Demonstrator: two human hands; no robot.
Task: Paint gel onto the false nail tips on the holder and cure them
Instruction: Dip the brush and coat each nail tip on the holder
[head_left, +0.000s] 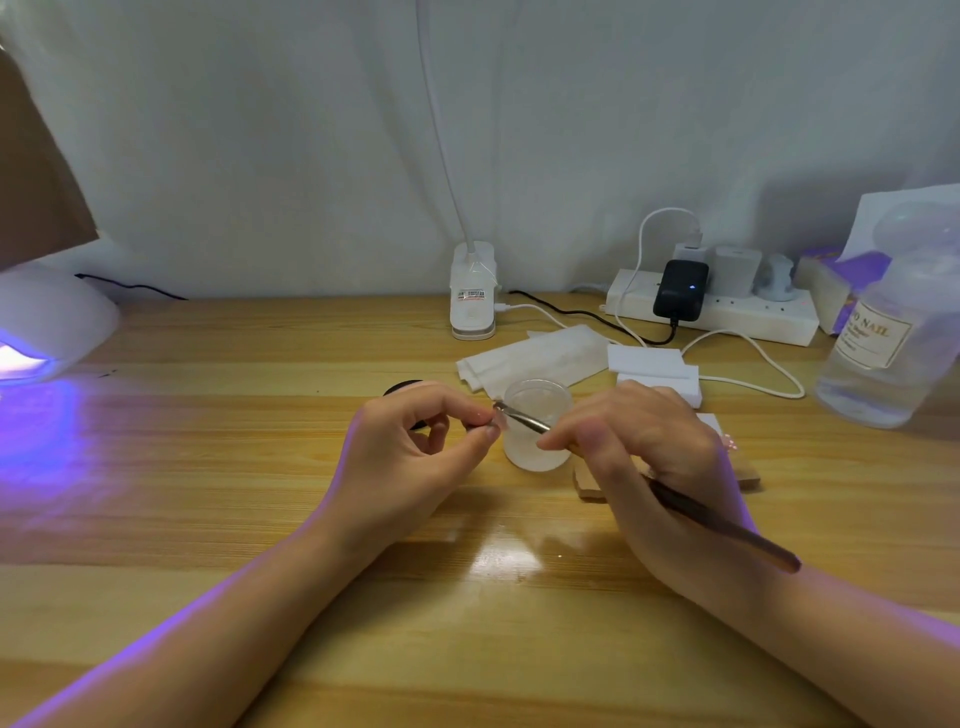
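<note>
Left hand (415, 447) pinches a nail tip (500, 418); right hand (649, 452) grips the brush (524, 420), bristles touching it, frosted cup (537, 423) just behind both.

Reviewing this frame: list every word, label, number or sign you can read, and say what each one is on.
"NAIL": on the label of the clear bottle at the right edge; the letters before it and the smaller lines below are too blurred to read.
Sticker on the white lamp clip: red and black print, too small to read.
Nothing else legible.
</note>
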